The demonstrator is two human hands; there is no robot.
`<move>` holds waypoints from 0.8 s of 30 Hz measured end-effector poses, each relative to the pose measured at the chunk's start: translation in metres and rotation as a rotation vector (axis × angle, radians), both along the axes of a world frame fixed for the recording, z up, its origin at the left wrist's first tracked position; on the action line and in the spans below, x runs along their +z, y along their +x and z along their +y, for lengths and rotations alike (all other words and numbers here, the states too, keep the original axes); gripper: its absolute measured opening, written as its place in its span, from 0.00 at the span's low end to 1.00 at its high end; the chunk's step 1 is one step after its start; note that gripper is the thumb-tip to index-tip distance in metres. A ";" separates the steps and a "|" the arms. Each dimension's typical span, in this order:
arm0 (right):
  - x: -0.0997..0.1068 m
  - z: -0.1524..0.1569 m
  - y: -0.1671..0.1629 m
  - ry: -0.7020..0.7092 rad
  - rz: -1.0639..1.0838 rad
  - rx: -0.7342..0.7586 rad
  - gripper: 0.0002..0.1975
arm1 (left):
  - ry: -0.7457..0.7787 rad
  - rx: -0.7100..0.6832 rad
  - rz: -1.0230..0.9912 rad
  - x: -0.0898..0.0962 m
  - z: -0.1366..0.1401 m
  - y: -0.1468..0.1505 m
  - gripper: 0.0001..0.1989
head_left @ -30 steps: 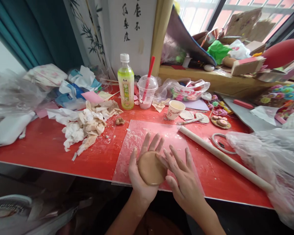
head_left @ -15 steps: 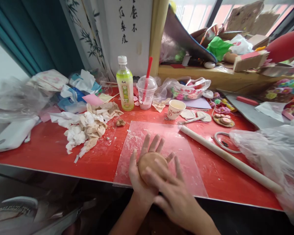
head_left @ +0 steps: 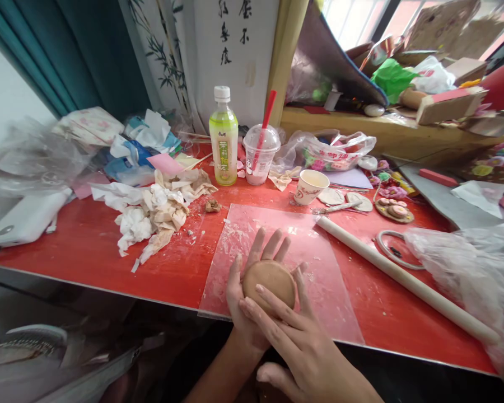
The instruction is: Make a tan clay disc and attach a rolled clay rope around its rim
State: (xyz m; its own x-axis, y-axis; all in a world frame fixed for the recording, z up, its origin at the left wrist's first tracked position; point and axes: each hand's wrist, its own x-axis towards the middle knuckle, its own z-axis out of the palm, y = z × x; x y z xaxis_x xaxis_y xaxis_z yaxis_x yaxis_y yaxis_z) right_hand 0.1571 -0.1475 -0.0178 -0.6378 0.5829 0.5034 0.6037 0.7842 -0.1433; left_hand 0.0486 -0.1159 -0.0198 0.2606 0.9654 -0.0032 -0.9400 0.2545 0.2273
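Observation:
A flat, round disc of brown clay (head_left: pixel 269 278) rests on the upturned palm of my left hand (head_left: pixel 239 308), whose fingers reach out beyond its far edge. My right hand (head_left: pixel 296 341) lies across the near part of the disc, fingers stretched out and touching its top. Its thumb is held off to the lower left. Both hands are over the near part of a clear plastic sheet (head_left: pixel 231 246) on the red table. The disc's underside and part of its near edge are hidden.
A long pale rolling rod (head_left: pixel 403 280) lies on the right beside a plastic bag (head_left: pixel 479 268). Behind stand a paper cup (head_left: pixel 311 187), a lidded cup with a red straw (head_left: pixel 260 157) and a drink bottle (head_left: pixel 224 140). Crumpled tissues (head_left: pixel 155 212) lie left.
My right hand's fingers have shifted slightly and now lie flatter on the clay disc. The whole view has moved a little, so things sit further right.

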 end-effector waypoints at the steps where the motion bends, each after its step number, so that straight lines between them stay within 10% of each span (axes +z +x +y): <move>1: 0.002 0.002 -0.001 0.005 0.007 -0.013 0.30 | 0.005 -0.005 -0.003 0.000 0.000 0.000 0.27; 5: 0.007 0.012 -0.004 0.025 0.004 -0.219 0.27 | 0.000 -0.038 -0.003 0.000 -0.001 0.000 0.27; 9: 0.007 0.015 -0.006 0.012 -0.024 -0.007 0.29 | -0.007 -0.029 0.018 0.003 -0.001 -0.001 0.29; 14: 0.002 0.011 -0.002 0.031 -0.022 -0.231 0.29 | -0.027 -0.022 0.016 0.004 -0.002 -0.002 0.28; 19: -0.006 -0.003 0.004 0.032 -0.025 0.017 0.32 | 0.015 0.018 -0.021 0.003 -0.002 -0.002 0.28; 24: -0.002 -0.007 0.016 0.060 -0.086 -0.123 0.32 | -0.009 -0.018 -0.037 0.006 -0.002 -0.002 0.27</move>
